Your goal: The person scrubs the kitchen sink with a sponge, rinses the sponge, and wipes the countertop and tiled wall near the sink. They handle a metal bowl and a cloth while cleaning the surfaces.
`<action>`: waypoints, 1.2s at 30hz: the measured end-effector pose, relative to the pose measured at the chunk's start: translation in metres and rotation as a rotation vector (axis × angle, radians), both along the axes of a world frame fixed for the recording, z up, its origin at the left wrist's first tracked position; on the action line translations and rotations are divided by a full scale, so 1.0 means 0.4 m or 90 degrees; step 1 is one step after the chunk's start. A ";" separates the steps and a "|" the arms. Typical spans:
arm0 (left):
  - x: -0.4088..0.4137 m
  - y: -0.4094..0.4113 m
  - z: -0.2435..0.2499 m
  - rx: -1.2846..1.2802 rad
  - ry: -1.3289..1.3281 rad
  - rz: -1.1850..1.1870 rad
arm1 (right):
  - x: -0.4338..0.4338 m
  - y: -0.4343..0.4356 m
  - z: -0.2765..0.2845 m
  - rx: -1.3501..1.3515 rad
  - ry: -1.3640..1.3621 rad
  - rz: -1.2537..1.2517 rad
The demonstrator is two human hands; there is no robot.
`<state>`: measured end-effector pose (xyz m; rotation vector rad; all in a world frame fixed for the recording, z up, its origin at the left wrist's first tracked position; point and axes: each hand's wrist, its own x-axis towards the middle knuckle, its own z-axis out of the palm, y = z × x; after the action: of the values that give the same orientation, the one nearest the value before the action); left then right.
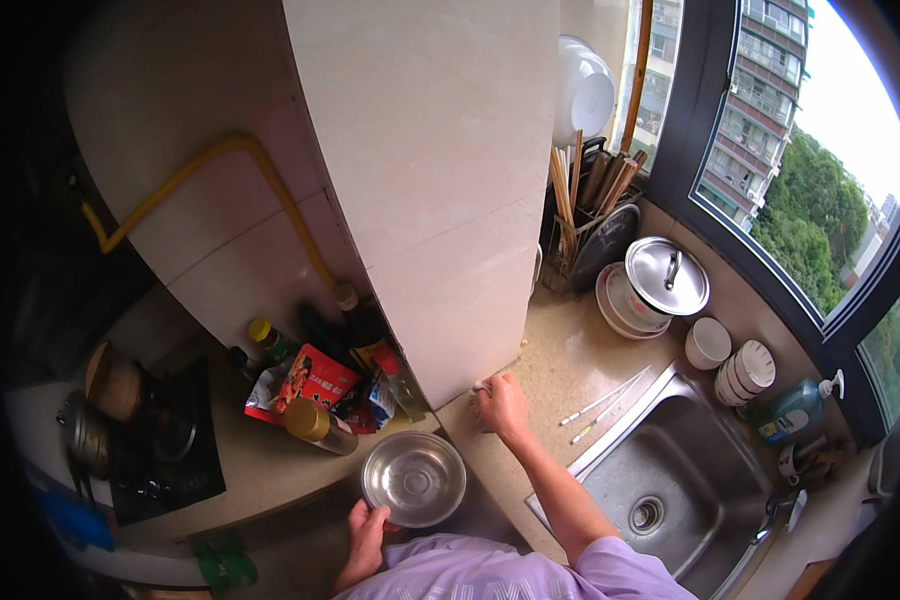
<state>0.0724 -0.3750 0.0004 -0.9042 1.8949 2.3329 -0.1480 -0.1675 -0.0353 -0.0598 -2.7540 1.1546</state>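
Note:
My left hand (365,532) grips the rim of a stainless steel bowl (416,480), thumb over the edge. The bowl is held in front of the counter's inner corner, and nothing shows inside it. Reaching forward, my right hand (504,403) is at the foot of the tiled wall column. Its fingers are closed around a small pale item (482,388), mostly hidden by the hand, so its kind is unclear. A pair of white chopsticks (606,405) lies on the counter (555,360) to the right of that hand, beside the sink.
A steel sink (690,450) is on the right. Behind it stand a lidded pot (667,277), stacked bowls (746,373) and a soap bottle (795,409). Seasoning bottles (319,427) and a red food packet (319,382) crowd the left counter near the stove (169,442). The tiled column (450,225) juts forward.

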 end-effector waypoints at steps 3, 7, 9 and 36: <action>-0.003 -0.002 -0.010 0.004 -0.005 -0.001 | -0.048 0.150 0.028 0.070 0.049 -0.044; -0.017 0.009 -0.010 0.002 0.000 -0.029 | -0.083 0.270 -0.025 0.186 0.056 -0.050; -0.027 0.021 -0.002 0.006 0.005 -0.041 | -0.055 0.271 -0.087 0.241 0.037 0.031; -0.234 0.190 -0.062 0.029 0.097 -0.224 | 0.471 0.700 0.070 -0.182 -0.320 -0.099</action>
<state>-0.0211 -0.2990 -0.0243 -0.3591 1.8587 2.2718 0.0403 0.1124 -0.0072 -0.6694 -2.8813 1.6681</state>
